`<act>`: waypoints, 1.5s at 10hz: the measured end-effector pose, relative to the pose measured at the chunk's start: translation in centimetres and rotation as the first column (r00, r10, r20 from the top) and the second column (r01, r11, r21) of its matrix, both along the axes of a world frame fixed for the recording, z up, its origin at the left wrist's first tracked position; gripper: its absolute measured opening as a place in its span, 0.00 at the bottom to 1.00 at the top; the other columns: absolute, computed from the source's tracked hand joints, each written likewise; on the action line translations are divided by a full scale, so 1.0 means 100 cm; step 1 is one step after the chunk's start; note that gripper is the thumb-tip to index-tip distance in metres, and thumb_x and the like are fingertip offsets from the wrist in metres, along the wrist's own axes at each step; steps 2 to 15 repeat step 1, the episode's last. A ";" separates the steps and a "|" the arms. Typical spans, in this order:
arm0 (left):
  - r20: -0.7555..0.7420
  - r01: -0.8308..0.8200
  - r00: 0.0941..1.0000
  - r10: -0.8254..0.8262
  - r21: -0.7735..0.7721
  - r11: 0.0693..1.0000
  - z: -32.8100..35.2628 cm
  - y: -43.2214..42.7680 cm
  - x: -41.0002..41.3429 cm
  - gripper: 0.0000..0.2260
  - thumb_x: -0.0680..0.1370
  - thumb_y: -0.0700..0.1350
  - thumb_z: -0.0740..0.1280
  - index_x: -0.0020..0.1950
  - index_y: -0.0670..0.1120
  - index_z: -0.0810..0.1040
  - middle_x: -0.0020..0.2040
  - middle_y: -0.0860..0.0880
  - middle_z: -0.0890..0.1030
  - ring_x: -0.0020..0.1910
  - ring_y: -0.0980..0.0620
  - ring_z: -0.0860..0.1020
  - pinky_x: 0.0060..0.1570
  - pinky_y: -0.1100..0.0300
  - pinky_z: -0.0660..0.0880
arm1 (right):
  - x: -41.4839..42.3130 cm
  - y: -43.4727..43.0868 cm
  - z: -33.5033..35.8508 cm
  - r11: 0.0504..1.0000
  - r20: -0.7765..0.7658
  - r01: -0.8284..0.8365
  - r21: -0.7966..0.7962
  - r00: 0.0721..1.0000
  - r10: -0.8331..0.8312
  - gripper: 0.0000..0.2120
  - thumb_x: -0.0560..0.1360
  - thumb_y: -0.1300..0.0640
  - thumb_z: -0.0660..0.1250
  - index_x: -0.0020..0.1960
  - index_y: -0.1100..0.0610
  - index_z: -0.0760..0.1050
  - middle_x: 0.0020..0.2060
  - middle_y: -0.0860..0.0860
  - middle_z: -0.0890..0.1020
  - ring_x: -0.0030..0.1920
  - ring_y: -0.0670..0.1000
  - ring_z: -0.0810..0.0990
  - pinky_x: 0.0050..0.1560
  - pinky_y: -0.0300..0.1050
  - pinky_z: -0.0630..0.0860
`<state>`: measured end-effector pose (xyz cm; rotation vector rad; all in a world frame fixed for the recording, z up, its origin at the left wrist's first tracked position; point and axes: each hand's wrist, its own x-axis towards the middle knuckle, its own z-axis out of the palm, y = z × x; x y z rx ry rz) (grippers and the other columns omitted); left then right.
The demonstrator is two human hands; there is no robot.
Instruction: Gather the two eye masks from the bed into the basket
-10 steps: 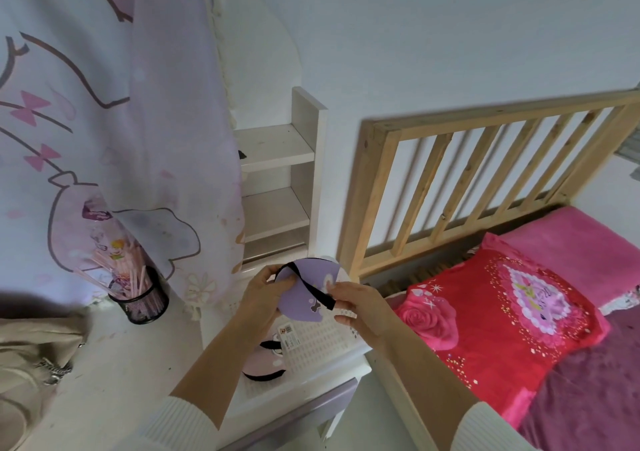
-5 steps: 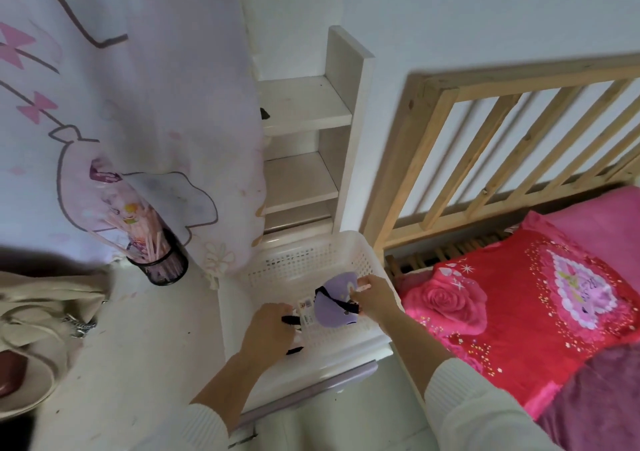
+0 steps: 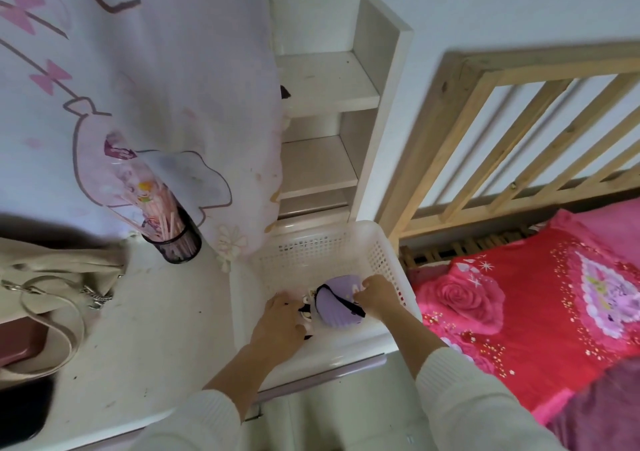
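A lilac eye mask point(image 3: 334, 307) with a black strap lies low inside the white perforated basket point(image 3: 322, 246), which stands on a white desk beside the bed. My right hand point(image 3: 377, 295) pinches the mask's right edge. My left hand point(image 3: 278, 326) is inside the basket at the mask's left, fingers closed around the strap end and a small white tag. A second mask, seen earlier in the basket, is mostly hidden under my left hand; only a dark edge shows.
A black mesh pen cup point(image 3: 176, 239) and a beige handbag point(image 3: 45, 277) sit on the desk to the left. White shelves point(image 3: 325, 94) rise behind the basket. The wooden headboard point(image 3: 485, 139) and a red pillow point(image 3: 519, 312) are at right.
Both hands have lowered the lilac mask from above the basket down into it. The view has tilted down and moved closer to the desk.
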<state>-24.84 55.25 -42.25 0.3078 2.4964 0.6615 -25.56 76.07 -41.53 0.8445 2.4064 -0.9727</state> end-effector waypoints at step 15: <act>-0.113 -0.044 0.992 0.050 0.063 0.997 0.012 -0.003 -0.001 0.21 0.79 0.41 0.59 0.73 0.48 0.67 0.79 0.45 0.57 0.78 0.48 0.51 0.74 0.56 0.56 | 0.004 0.001 0.014 0.999 -0.066 -0.030 -0.035 0.997 0.028 0.23 0.75 0.57 0.67 0.67 0.62 0.70 0.65 0.57 0.75 0.64 0.56 0.74 0.58 0.43 0.68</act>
